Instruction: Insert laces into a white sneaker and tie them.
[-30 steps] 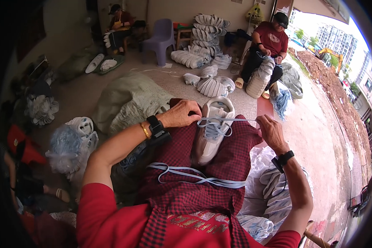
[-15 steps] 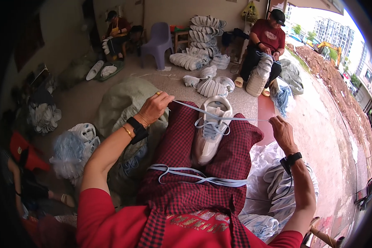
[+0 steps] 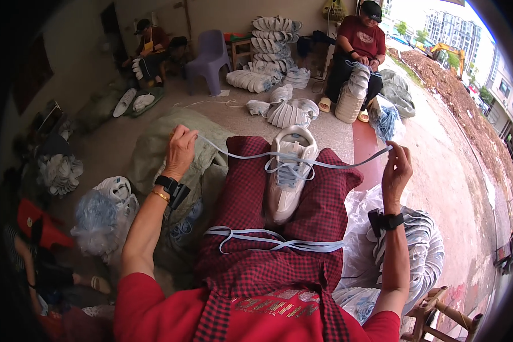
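A white sneaker (image 3: 284, 196) is held between my knees, its toe toward me and its heel opening away. Light blue lace is threaded through its eyelets, with two long free ends. My left hand (image 3: 181, 149) pinches one end of the shoelace (image 3: 239, 154), out to the left and raised. The other end is pinched in my right hand (image 3: 398, 171), out to the right. Both ends sag a little between the shoe and my hands. Across the lap of my red-and-black checked apron (image 3: 233, 273) lies a bundle of loose light blue laces (image 3: 313, 246).
White shoe parts (image 3: 419, 245) are heaped in plastic at my right, beside a wooden stool (image 3: 439, 316). A greenish sack (image 3: 154, 151) stands at my left. Ahead are stacked shoe parts (image 3: 273, 48), a purple chair (image 3: 211, 62) and a seated co-worker (image 3: 362, 43) handling shoes.
The lace ends were pulled nearly straight and now hang slack in curves. My left hand has moved left, and my right hand has risen slightly and turned upward. The view has shifted a little.
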Action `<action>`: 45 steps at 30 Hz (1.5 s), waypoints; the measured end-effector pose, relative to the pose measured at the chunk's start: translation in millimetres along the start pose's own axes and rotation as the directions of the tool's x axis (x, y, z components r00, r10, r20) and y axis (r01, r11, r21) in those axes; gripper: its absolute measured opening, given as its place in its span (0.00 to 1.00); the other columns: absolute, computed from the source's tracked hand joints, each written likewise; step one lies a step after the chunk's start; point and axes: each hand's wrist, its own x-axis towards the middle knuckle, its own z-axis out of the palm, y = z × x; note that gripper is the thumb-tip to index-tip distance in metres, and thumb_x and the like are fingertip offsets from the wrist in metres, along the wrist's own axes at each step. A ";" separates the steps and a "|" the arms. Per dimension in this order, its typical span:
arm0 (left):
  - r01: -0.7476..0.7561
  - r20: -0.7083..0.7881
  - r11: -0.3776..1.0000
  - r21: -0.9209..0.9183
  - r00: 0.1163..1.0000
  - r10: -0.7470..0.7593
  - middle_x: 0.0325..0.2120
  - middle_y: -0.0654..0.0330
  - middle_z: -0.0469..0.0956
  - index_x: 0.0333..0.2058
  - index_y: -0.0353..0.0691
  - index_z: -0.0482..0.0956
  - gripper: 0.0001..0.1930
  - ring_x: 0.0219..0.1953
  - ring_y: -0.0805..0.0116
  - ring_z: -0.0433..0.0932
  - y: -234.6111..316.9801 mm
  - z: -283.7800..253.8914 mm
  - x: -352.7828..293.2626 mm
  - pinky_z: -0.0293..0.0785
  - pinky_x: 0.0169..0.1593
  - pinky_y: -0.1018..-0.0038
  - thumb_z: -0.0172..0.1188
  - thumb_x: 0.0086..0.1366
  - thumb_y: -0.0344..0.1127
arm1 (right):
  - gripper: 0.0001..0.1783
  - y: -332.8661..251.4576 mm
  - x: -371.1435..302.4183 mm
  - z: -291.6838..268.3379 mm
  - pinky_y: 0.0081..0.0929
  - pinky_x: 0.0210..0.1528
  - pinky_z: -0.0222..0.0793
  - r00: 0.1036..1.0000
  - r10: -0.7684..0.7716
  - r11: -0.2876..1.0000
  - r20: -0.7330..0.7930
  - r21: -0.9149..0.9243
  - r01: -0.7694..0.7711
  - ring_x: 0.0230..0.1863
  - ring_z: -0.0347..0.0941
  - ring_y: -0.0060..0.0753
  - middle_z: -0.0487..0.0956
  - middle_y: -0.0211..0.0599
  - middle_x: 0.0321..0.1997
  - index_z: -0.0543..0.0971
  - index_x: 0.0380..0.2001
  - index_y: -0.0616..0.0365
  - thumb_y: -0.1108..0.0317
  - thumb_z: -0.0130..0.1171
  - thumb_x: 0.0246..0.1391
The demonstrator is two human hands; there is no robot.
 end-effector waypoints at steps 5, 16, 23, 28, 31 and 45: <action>0.299 0.124 0.793 -0.530 0.953 -0.277 0.30 0.56 0.78 0.34 0.35 0.79 0.07 0.30 0.64 0.81 73.0 37.6 38.1 0.76 0.34 0.72 0.55 0.58 0.19 | 0.05 -29.2 -27.6 58.6 0.19 0.38 0.71 0.913 0.104 0.734 0.395 0.589 -0.338 0.33 0.75 0.19 0.80 0.31 0.32 0.80 0.37 0.66 0.76 0.59 0.59; 0.474 0.450 0.407 -0.781 0.878 -0.160 0.28 0.61 0.83 0.38 0.34 0.84 0.07 0.30 0.75 0.81 142.3 71.6 19.3 0.77 0.36 0.78 0.64 0.63 0.28 | 0.03 -43.7 -37.9 91.2 0.19 0.29 0.67 0.795 0.053 0.890 0.605 0.333 -0.313 0.25 0.69 0.14 0.77 0.24 0.21 0.79 0.26 0.61 0.76 0.64 0.48; 0.593 0.529 0.204 -0.779 0.796 -0.295 0.29 0.59 0.84 0.38 0.31 0.84 0.07 0.32 0.78 0.81 152.6 60.0 16.3 0.77 0.37 0.81 0.63 0.64 0.28 | 0.06 -54.1 -41.4 94.7 0.22 0.29 0.67 0.859 -0.020 0.940 0.512 0.302 -0.159 0.24 0.70 0.20 0.77 0.28 0.23 0.79 0.29 0.58 0.76 0.63 0.44; 0.585 0.514 0.147 -0.798 0.787 -0.340 0.29 0.60 0.84 0.39 0.32 0.83 0.06 0.33 0.79 0.82 150.1 68.5 8.3 0.77 0.37 0.82 0.62 0.64 0.26 | 0.15 -81.4 -18.4 100.9 0.42 0.35 0.74 0.731 -0.160 0.984 0.663 0.046 0.173 0.31 0.79 0.51 0.81 0.44 0.27 0.79 0.38 0.56 0.78 0.58 0.43; 0.543 0.480 0.133 -0.829 0.813 -0.329 0.32 0.58 0.85 0.40 0.32 0.82 0.09 0.35 0.76 0.83 152.9 72.1 8.5 0.79 0.41 0.79 0.65 0.64 0.30 | 0.09 -79.9 5.0 97.1 0.46 0.37 0.75 0.595 -0.175 0.967 0.785 0.023 0.255 0.30 0.80 0.52 0.81 0.45 0.24 0.82 0.34 0.55 0.74 0.57 0.47; 0.517 0.384 0.360 -0.777 0.842 -0.379 0.27 0.59 0.84 0.33 0.35 0.84 0.07 0.29 0.76 0.82 162.3 64.0 18.0 0.78 0.35 0.78 0.60 0.57 0.23 | 0.16 -81.5 43.3 103.6 0.34 0.48 0.72 0.155 -0.456 0.779 0.876 0.309 0.546 0.46 0.73 0.42 0.76 0.39 0.37 0.84 0.34 0.55 0.83 0.56 0.41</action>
